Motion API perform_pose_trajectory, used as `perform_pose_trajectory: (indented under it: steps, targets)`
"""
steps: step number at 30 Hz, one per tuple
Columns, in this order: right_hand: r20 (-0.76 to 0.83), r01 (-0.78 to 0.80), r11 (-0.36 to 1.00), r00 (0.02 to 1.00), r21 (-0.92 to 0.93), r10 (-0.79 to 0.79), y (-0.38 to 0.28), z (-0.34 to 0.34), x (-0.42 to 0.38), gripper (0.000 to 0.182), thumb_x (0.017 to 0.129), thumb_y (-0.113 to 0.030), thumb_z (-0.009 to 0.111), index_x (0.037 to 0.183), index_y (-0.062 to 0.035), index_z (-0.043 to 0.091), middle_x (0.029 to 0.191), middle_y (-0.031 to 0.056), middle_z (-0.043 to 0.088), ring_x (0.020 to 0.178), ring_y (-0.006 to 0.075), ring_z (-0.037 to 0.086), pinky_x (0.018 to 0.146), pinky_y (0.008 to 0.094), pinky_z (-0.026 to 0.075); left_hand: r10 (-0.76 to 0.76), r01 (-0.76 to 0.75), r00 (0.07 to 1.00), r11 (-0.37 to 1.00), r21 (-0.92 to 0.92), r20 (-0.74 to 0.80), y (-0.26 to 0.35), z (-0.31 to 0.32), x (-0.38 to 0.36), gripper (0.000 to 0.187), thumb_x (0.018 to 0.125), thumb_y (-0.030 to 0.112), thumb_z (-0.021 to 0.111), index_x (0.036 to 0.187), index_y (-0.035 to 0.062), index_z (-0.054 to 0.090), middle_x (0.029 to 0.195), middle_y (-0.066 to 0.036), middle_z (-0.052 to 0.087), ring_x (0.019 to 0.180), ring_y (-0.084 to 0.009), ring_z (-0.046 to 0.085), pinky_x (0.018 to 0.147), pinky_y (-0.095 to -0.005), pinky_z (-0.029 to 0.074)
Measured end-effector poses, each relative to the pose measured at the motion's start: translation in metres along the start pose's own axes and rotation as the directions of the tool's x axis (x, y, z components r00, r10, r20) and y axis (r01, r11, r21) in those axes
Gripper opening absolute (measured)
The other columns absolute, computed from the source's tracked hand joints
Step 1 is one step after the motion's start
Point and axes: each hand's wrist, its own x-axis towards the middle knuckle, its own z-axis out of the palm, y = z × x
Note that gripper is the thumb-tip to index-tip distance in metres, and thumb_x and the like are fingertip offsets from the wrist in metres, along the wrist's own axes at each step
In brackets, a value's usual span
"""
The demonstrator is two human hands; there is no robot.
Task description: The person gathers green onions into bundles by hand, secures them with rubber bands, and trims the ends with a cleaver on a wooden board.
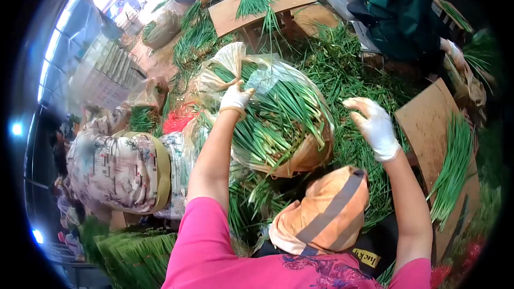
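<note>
My left hand (236,98), in a white glove, is closed on the gathered rim of a clear plastic bag (313,155). Inside the bag lies a heap of green onions (278,120), long thin stalks with pale ends and some brown bits among them. My right hand (377,131), also gloved, is raised to the right of the bag with its fingers curved and apart. Nothing shows in it. Below that hand, loose green leaves (353,155) cover the floor. An orange cloth with a grey stripe (332,208) drapes over my lap.
A board (423,123) at my right carries a bundle of green onions (452,166). Ahead, a low wooden table (227,13) bears another bunch (254,1). Co-workers sit at the top, at the upper right in dark green (401,10), and at the left in a patterned garment (112,166).
</note>
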Motion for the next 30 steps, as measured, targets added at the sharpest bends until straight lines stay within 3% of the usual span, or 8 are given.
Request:
perform_pose_trajectory:
  steps: [9, 10, 11, 16, 20, 22, 26, 30]
  targets:
    - [0.273, 0.233, 0.962, 0.925, 0.144, -0.265, -0.009, 0.157, 0.129, 0.014, 0.084, -0.013, 0.057, 0.093, -0.0088, 0.067, 0.083, 0.011, 0.066, 0.079, 0.0293, 0.063, 0.072, 0.0369, 0.051, 0.847, -0.846, 0.529, 0.521, 0.116, 0.052, 0.052, -0.027, 0.123, 0.015, 0.076, 0.024, 0.064, 0.075, 0.0103, 0.058, 0.061, 0.0, 0.051, 0.055, -0.0136, 0.046, 0.055, -0.0258, 0.039]
    - [0.341, 0.256, 0.948, 0.888, 0.192, -0.309, -0.009, 0.175, 0.135, 0.014, 0.084, -0.01, 0.058, 0.096, -0.0079, 0.067, 0.085, 0.0111, 0.066, 0.079, 0.0294, 0.063, 0.073, 0.0355, 0.051, 0.5, -0.358, 0.855, 0.76, -0.542, 0.136, 0.082, -0.028, 0.125, 0.011, 0.08, 0.022, 0.062, 0.075, 0.012, 0.059, 0.066, 0.0, 0.056, 0.06, -0.0119, 0.052, 0.055, -0.0241, 0.04]
    - [0.357, 0.246, 0.954, 0.887, 0.173, -0.293, -0.014, 0.185, 0.141, 0.016, 0.084, -0.008, 0.057, 0.098, -0.0078, 0.066, 0.087, 0.012, 0.066, 0.081, 0.0296, 0.063, 0.074, 0.0359, 0.051, 0.037, 0.175, 0.981, 0.239, -0.955, 0.189, 0.114, -0.03, 0.127, 0.01, 0.084, 0.02, 0.061, 0.076, 0.0137, 0.059, 0.072, -0.001, 0.061, 0.065, -0.0103, 0.059, 0.056, -0.0224, 0.042]
    - [-0.022, 0.6, 0.749, 0.776, -0.28, -0.63, 0.0, 0.232, 0.175, 0.027, 0.079, -0.007, 0.055, 0.105, -0.0042, 0.062, 0.088, 0.0166, 0.066, 0.079, 0.0345, 0.065, 0.073, 0.041, 0.052, 0.232, -0.005, 0.957, 0.607, -0.795, 0.171, 0.112, -0.046, 0.122, 0.023, 0.087, 0.021, 0.064, 0.1, 0.0026, 0.064, 0.083, -0.003, 0.067, 0.066, -0.01, 0.06, 0.057, -0.0239, 0.049]
    - [0.52, 0.287, 0.916, 0.847, -0.278, -0.108, 0.006, 0.241, 0.194, 0.019, 0.075, -0.013, 0.06, 0.091, -0.003, 0.065, 0.094, 0.0179, 0.064, 0.087, 0.0332, 0.063, 0.078, 0.0384, 0.051, 0.099, -0.036, 0.989, 0.886, -0.462, 0.113, 0.039, -0.016, 0.096, 0.019, 0.088, 0.012, 0.06, 0.102, 0.0008, 0.063, 0.089, -0.005, 0.067, 0.075, -0.0113, 0.059, 0.07, -0.0253, 0.05]
    - [-0.029, 0.108, 0.983, 0.994, 0.15, -0.105, 0.036, 0.235, 0.206, 0.016, 0.072, -0.016, 0.065, 0.083, -0.0042, 0.065, 0.085, 0.0139, 0.066, 0.084, 0.0272, 0.064, 0.075, 0.0357, 0.051, 0.216, -0.177, 0.976, 0.769, -0.615, -0.011, 0.023, -0.001, 0.054, 0.017, 0.087, 0.007, 0.059, 0.102, -0.0001, 0.064, 0.091, -0.004, 0.066, 0.077, -0.0099, 0.058, 0.073, -0.0235, 0.048]
    - [0.143, -0.483, 0.231, 0.62, 0.845, 0.772, 0.214, 0.179, 0.216, 0.026, 0.083, -0.02, 0.062, 0.105, -0.0066, 0.065, 0.092, 0.0038, 0.066, 0.069, 0.0125, 0.056, 0.059, 0.0227, 0.043, 0.562, -0.58, 0.813, 0.765, -0.278, -0.15, 0.016, 0.013, -0.033, 0.034, 0.078, 0.012, 0.064, 0.112, 0.0116, 0.064, 0.117, -0.013, 0.059, 0.112, -0.0261, 0.054, 0.098, -0.0358, 0.04]
    - [0.012, -0.451, 0.568, 0.79, 0.688, 0.614, 0.194, 0.105, 0.166, 0.024, 0.088, -0.006, 0.053, 0.109, -0.0043, 0.063, 0.101, 0.0064, 0.067, 0.071, 0.0057, 0.056, 0.057, 0.0214, 0.042, 0.158, 0.062, 0.974, 0.495, -0.866, 0.16, 0.001, 0.023, -0.105, 0.025, 0.085, 0.011, 0.062, 0.107, -0.0017, 0.062, 0.101, -0.009, 0.066, 0.089, -0.0151, 0.062, 0.08, -0.0262, 0.05]
